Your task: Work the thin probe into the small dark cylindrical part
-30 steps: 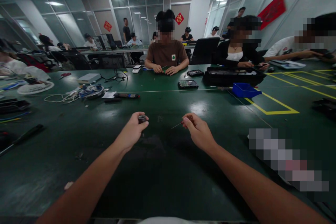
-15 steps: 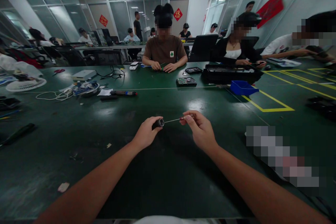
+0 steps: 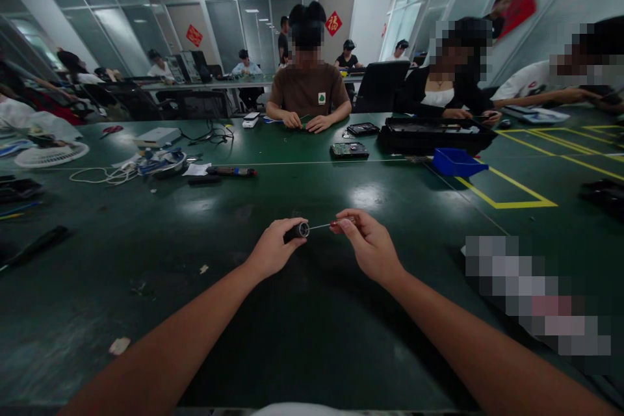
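A short black cylinder with a round, ring-rimmed end [image 3: 302, 230] is gripped between the thumb and fingers of my left hand [image 3: 273, 248]. Its open-looking end faces right. My right hand [image 3: 366, 244] is closed on the reddish handle of a screwdriver [image 3: 320, 227], whose thin metal shaft points left. The tip reaches the mouth of the cylinder; whether it touches anything inside I cannot tell. Both hands are held above the green table [image 3: 312, 325].
Across the table a person in a brown shirt [image 3: 308, 88] handles a small green part. Nearer lie circuit-board devices [image 3: 350, 151], a black tray [image 3: 433, 138], a blue bin [image 3: 458, 162], a pen-like tool [image 3: 233, 171] and bundled cables [image 3: 160, 162]. At left lies a dark-handled tool [image 3: 41, 244].
My right hand has come slightly closer to my left, so less of the screwdriver shaft shows outside the cylinder. The whole view has shifted a little.
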`<state>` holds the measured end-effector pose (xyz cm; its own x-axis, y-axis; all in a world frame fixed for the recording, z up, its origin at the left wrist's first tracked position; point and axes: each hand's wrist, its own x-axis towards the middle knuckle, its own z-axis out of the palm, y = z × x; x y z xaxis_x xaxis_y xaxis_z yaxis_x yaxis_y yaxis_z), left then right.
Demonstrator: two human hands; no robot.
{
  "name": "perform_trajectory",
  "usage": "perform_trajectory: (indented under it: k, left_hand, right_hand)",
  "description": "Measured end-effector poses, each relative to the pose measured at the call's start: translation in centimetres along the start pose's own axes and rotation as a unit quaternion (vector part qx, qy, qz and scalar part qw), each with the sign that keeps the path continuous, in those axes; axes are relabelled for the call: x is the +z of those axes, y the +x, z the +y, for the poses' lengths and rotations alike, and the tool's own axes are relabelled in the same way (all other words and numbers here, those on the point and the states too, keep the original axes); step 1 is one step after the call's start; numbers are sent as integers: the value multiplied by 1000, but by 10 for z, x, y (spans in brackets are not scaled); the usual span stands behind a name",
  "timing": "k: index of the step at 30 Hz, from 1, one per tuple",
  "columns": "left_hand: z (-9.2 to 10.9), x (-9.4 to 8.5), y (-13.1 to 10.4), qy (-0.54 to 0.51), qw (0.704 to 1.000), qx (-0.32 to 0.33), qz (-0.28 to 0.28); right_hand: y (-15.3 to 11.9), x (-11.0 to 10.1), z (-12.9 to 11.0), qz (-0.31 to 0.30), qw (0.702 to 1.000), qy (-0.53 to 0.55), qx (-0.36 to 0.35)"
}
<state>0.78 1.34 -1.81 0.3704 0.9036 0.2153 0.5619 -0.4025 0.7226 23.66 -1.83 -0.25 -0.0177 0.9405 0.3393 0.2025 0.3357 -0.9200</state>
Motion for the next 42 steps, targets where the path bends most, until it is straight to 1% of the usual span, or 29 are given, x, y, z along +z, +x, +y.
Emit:
perform_trajectory:
  k: [7,10,11,13,18,21,24,26,30,34,38,42]
  left_hand:
    - [6,-1,-1,34,999,5,1]
    - [7,-2,-1,45,999,-7,6]
    - [6,-3,-1,48,999,-13,9]
    - [5,-3,0,54,998,-21,15]
    - [1,-2,0,49,998,-18,18]
    - [2,-1,0,53,998,-13,9]
    - [1,0,0,55,998,-5,5]
    - [1,1,0,56,998,1,4]
    - [1,0,0,55,998,4,10]
    - [3,-1,0,60,998,-6,12]
    - [8,-2,0,63,998,-18,1]
    - [12,-2,0,67,998,-21,5]
  right_hand:
    - [2,0,-2,20,1000,-21,-4]
    - [3,-3,-7,20,997,-76,12]
    - [3,-4,-9,19,994,-103,23]
    - [3,-4,-11,10,992,-125,30]
    - [2,-2,-10,-27,993,-113,-5]
    - [1,-1,-7,-42,992,-117,3]
    - [1,0,-7,-34,989,-145,22]
    - [0,1,-7,-21,988,-154,15]
    - [-1,1,-10,-33,990,-138,-11]
    - [-1,1,-11,-55,990,-131,14]
    - [0,1,-7,-31,991,-130,26]
    - [0,2,-3,-8,996,-91,4]
